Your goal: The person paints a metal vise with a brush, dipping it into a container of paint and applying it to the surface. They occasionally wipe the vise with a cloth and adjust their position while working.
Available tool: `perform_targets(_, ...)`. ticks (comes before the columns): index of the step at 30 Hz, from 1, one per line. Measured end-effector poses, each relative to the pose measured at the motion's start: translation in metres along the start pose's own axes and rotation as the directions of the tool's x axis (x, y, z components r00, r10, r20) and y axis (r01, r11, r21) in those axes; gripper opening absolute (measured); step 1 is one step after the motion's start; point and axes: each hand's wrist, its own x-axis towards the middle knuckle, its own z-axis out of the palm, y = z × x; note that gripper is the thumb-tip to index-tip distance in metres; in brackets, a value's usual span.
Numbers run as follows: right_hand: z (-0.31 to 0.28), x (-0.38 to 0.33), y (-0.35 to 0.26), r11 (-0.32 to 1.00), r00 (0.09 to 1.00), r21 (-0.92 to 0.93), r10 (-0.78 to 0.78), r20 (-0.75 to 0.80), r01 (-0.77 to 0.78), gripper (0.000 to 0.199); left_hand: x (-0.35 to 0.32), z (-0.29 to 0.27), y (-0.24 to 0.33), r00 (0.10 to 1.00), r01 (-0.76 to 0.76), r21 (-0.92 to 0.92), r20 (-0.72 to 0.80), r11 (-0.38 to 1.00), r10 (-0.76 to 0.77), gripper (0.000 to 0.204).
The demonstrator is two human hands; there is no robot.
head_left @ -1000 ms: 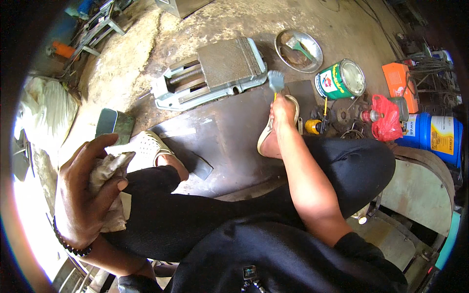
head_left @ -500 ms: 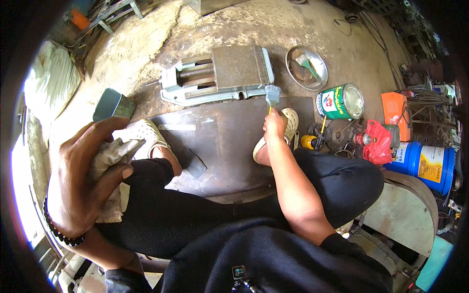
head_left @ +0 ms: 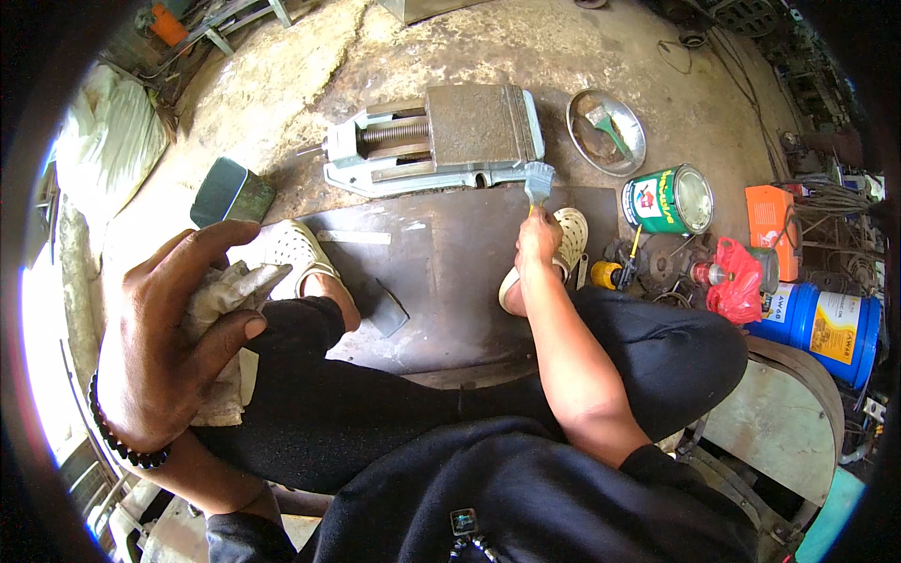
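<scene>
Your right hand has fingers clamped on one paintbrush, bristles pale, tip at the edge of the grey machine vise. Your left hand grips one dirty rag. One paint can, one metal dish.

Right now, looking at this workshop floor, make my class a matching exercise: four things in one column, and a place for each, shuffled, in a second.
Things:
1 paintbrush
2 rag
3 paint tin
4 vise

Places:
A in the left hand
B on the floor beyond the metal sheet
C in the right hand
D right of the right foot's sandal

Pairs: 1-C, 2-A, 3-D, 4-B
</scene>
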Motion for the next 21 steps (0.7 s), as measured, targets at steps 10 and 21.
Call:
perform_targets(10,0.002,0.002,0.008,0.998,0.999,0.038,-0.043,0.011,0.042,0.028,0.005,0.0,0.004,1.0,-0.002,0.007,0.028,1.0,0.001,0.057)
perform_targets(21,-0.062,-0.009,-0.203,0.902,0.986,0.404,-0.109,-0.129,0.153,0.016,0.015,-0.006,0.003,0.992,-0.096,-0.004,0.077,0.995,0.096,0.059)
